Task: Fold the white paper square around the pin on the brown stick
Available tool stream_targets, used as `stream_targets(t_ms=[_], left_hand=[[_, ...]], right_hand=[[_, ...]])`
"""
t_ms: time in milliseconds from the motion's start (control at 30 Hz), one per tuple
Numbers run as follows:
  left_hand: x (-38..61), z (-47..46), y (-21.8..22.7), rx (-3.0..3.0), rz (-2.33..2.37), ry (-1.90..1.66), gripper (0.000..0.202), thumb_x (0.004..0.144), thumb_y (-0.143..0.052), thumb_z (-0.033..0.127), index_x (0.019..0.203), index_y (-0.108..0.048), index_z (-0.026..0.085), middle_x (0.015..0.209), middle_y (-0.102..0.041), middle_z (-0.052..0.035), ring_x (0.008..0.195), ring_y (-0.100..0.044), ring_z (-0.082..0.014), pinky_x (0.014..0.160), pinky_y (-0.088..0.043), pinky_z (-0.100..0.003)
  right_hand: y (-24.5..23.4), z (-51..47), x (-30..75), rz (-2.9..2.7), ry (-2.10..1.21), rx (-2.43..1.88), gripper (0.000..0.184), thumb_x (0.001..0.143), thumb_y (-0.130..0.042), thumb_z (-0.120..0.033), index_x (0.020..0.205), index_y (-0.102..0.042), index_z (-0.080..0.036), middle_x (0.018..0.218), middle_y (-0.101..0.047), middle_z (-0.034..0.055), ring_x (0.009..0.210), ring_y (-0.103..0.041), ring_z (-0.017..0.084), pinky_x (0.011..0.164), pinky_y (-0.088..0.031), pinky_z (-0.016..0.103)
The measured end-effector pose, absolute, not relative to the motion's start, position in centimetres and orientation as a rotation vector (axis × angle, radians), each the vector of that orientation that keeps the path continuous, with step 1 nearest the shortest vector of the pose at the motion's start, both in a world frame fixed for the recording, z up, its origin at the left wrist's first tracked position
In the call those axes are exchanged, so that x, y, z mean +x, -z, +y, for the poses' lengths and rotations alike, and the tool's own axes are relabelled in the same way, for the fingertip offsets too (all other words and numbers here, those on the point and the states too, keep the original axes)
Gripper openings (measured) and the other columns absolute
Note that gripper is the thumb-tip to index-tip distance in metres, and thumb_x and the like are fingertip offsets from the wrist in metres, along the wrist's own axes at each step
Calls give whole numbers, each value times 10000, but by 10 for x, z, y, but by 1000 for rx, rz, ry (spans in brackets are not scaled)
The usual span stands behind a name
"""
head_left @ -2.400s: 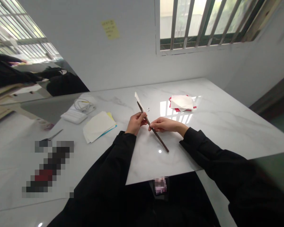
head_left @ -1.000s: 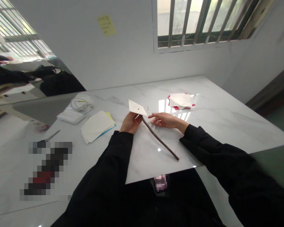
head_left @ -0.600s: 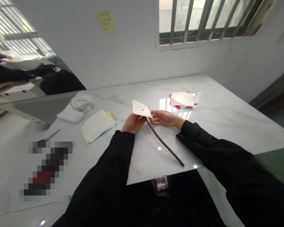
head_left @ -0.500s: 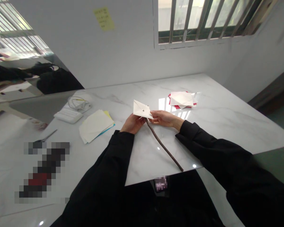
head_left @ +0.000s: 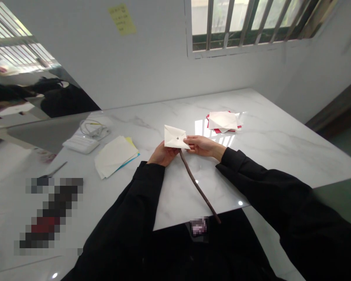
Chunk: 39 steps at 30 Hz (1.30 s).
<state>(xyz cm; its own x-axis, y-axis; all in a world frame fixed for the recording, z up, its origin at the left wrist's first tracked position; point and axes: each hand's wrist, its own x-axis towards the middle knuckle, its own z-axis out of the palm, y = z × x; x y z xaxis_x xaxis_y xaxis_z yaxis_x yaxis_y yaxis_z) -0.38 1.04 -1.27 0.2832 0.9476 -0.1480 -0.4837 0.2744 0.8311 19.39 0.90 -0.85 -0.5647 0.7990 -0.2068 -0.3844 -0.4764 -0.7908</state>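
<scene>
A creased white paper pinwheel with a small pin head at its centre faces me above the table. From under it a thin brown stick slants down to the right, its lower end reaching past the table's front edge. My left hand is closed beneath the paper, around the top of the stick, with its fingertips mostly hidden. On the other side, my right hand pinches the right edge of the pinwheel between thumb and fingers.
White and coloured paper sheets lie left of my hands; another white-and-red paper stack is at the back right. A white device with a coiled cable and scissors are on the left. Blurred-out dark items lie nearer me.
The stick's lower end has swung a little left and towards me, past the table edge. The paper has tilted to face me more. Both hands keep their holds.
</scene>
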Motion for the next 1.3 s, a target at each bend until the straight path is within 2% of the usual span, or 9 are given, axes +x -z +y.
stream_targets(t_ms=[433,533,700,867,1033,1200,1300], left_hand=[[-2,9,12,788,774,-1108,328,909,-649,167,1231,-697,207,1030,-773,-91,940,-731,-235,817,-573,-329],[-2,10,11,768,753,-1108,369,869,-696,155,1236,-693,194,980,-771,-74,863,-724,-203,791,-576,-300],[-3,12,11,734,759,-1111,295,789,-762,123,1080,-742,170,854,-752,-43,723,-683,-147,702,-571,-238],[-8,14,13,931,851,-1114,323,696,-885,194,992,-771,135,970,-779,-88,837,-713,-179,832,-589,-289],[-11,15,17,1118,961,-1143,423,636,-949,289,986,-786,117,982,-787,-122,874,-723,-224,889,-579,-358],[-10,15,14,1039,1015,-1192,268,688,-861,149,937,-770,113,950,-789,-115,913,-734,-212,962,-567,-355],[-11,17,7,930,1065,-1231,247,744,-767,111,991,-763,114,935,-787,-99,856,-735,-179,913,-582,-311]], right_hand=[[6,9,195,-911,-2091,-767,101,939,-696,-164,1028,-651,-148,959,-692,36,776,-649,91,697,-582,188],[5,9,195,-903,-2093,-761,99,933,-702,-164,1018,-653,-150,946,-695,35,782,-653,95,701,-581,196],[4,8,195,-885,-2086,-751,101,917,-709,-162,1004,-659,-156,907,-694,26,786,-657,101,699,-569,200],[5,12,197,-839,-1989,-783,116,882,-728,-175,982,-670,-166,872,-687,13,747,-632,98,683,-558,197],[11,20,202,-901,-1739,-867,193,808,-794,-275,927,-668,-190,878,-650,-3,738,-588,93,671,-533,194],[16,24,204,-948,-1557,-937,311,728,-844,-402,861,-651,-198,788,-530,-36,675,-472,80,643,-493,195],[17,22,201,-987,-1506,-955,359,703,-846,-469,829,-654,-192,752,-515,-36,676,-456,88,638,-470,199]])
